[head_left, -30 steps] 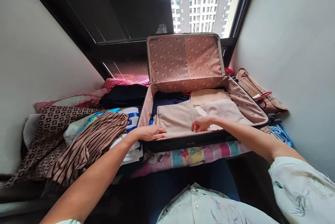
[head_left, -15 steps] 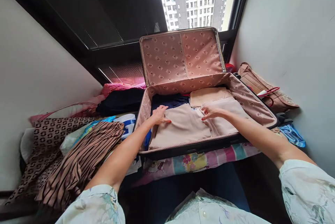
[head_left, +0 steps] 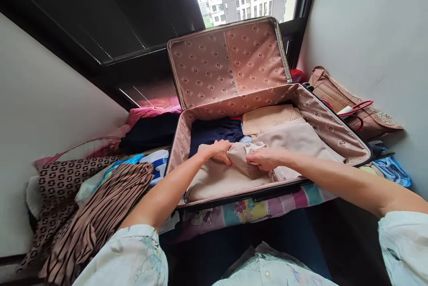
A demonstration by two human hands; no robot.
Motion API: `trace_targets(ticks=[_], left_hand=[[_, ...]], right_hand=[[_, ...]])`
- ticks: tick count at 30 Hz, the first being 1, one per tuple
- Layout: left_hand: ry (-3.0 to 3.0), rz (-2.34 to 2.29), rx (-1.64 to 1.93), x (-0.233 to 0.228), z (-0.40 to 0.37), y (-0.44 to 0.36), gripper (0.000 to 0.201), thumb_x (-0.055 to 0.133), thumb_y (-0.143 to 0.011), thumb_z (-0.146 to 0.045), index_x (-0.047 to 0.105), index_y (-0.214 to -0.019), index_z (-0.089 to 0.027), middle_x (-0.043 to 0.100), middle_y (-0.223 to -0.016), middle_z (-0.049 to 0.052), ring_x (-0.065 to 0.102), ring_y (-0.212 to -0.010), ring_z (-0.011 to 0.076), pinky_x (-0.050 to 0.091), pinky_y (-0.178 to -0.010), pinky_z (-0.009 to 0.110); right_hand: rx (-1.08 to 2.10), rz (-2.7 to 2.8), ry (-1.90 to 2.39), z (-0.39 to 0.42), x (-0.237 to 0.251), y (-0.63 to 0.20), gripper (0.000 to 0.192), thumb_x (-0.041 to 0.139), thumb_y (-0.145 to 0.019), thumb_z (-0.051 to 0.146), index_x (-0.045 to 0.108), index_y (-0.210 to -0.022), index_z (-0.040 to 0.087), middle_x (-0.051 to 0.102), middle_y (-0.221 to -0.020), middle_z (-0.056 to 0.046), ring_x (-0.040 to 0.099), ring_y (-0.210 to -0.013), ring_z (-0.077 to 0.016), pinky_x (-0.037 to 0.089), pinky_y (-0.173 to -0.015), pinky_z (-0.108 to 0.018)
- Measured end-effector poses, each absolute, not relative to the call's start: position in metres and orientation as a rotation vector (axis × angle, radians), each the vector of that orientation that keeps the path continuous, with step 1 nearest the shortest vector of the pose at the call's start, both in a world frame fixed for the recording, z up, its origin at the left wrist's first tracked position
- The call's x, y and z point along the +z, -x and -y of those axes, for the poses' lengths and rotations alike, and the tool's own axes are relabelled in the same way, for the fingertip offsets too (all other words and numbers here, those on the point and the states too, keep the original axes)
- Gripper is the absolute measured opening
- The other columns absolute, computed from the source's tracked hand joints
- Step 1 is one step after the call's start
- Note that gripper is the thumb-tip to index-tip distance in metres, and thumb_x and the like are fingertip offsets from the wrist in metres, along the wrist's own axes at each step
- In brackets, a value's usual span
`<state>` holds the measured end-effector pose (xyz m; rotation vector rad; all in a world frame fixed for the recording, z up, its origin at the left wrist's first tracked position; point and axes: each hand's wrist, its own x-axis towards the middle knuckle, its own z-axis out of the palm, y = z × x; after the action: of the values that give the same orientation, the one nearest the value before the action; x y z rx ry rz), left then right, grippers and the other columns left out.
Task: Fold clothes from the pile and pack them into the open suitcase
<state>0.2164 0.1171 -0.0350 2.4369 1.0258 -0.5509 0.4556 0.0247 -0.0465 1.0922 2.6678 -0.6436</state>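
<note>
Both hands were in the open suitcase (head_left: 334, 136), centre of frame. Left hand (head_left: 219, 150) had its fingers curled shut on the far left corner of a beige folded garment (head_left: 220, 177); right hand (head_left: 264, 159) pinched a bunched fold of the same cloth just beside it. The hands sat near each other, not touching. The garment lay in the near left part of the case, its far edge lifted and crumpled between the hands, the rest flat. Whether the right hand also caught the layer beneath, can't tell, fabric hid the fingertips.

Behind the garment: dark navy clothing (head_left: 214, 130). To its right: a paler beige folded piece (head_left: 301, 141), with a tan folded piece (head_left: 267, 116) behind that. Lid (head_left: 227, 63) stood upright against the window.

Lower left of frame: striped brown fabric (head_left: 100, 214) on a clothes pile. Right, against the wall: a brown woven bag (head_left: 351, 105).
</note>
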Motion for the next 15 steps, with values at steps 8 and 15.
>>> trace_targets(ticks=[8,15], left_hand=[[-2.794,-0.878,-0.565,-0.031,-0.058,-0.217,0.049,0.073,-0.081,-0.028,0.066,-0.129,-0.019,0.064,-0.126,0.016,0.062,-0.114,0.0346,0.048,-0.098,0.045],[-3.138,-0.570,-0.434,-0.030,-0.002,-0.206,0.026,0.044,-0.104,-0.017,0.067,-0.116,-0.016,0.066,-0.110,0.016,0.061,-0.100,0.0295,0.046,-0.091,0.042]], right_hand=[[-0.772,-2.570,-1.167,-0.031,-0.025,-0.473,0.013,0.063,-0.084,0.016,0.071,-0.094,0.021,0.070,-0.084,-0.005,0.060,-0.073,-0.0175,0.039,-0.064,-0.029],[-0.509,-2.381,-1.729,-0.058,-0.015,-0.532,0.029,0.067,-0.087,0.016,0.072,-0.116,0.016,0.073,-0.115,-0.019,0.069,-0.106,-0.0319,0.051,-0.090,-0.039]])
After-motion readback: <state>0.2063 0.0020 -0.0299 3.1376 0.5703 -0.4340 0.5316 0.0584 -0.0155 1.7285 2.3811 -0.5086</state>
